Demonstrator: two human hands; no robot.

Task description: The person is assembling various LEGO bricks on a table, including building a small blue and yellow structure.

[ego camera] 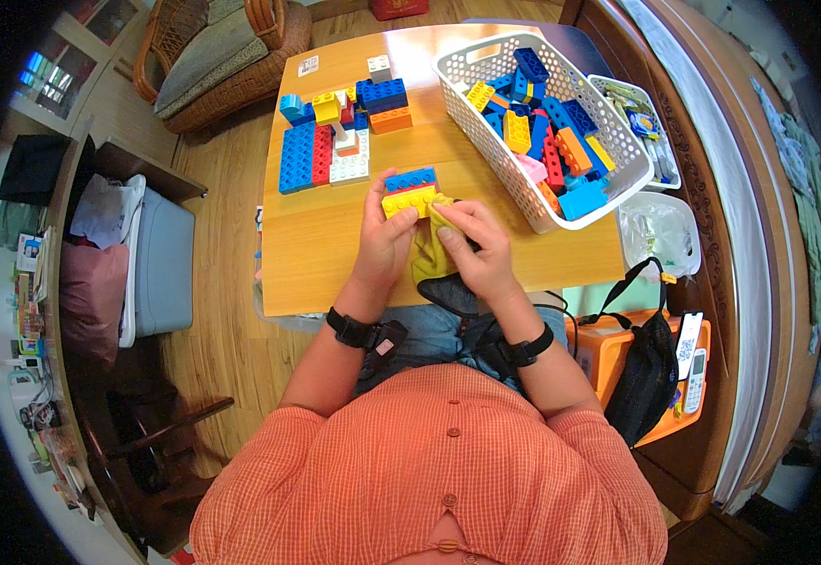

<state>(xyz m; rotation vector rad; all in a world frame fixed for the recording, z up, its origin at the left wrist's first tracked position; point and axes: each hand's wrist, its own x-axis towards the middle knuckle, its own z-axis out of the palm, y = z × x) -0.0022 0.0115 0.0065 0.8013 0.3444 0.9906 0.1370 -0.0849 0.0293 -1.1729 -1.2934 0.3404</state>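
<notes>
My left hand (384,240) grips a small stack of toy building bricks (410,201), with yellow, red and blue bricks, above the wooden table (325,261). Pinched in the fingers of my right hand (477,247) is a yellow-green cloth (431,258) with a dark end, its top touching the right end of the yellow brick. Farther back on the left part of the table stands a larger assembly of bricks (304,159) in blue, red, white, yellow and orange. The fingertips under the stack are partly hidden.
A white perforated basket (481,152) full of loose bricks stands on the table at the right. Beyond its right side is a smaller white basket (672,169) of packets. A plastic-lined container (657,233) and an orange box (608,346) with a black bag (643,381) are near the table's right corner.
</notes>
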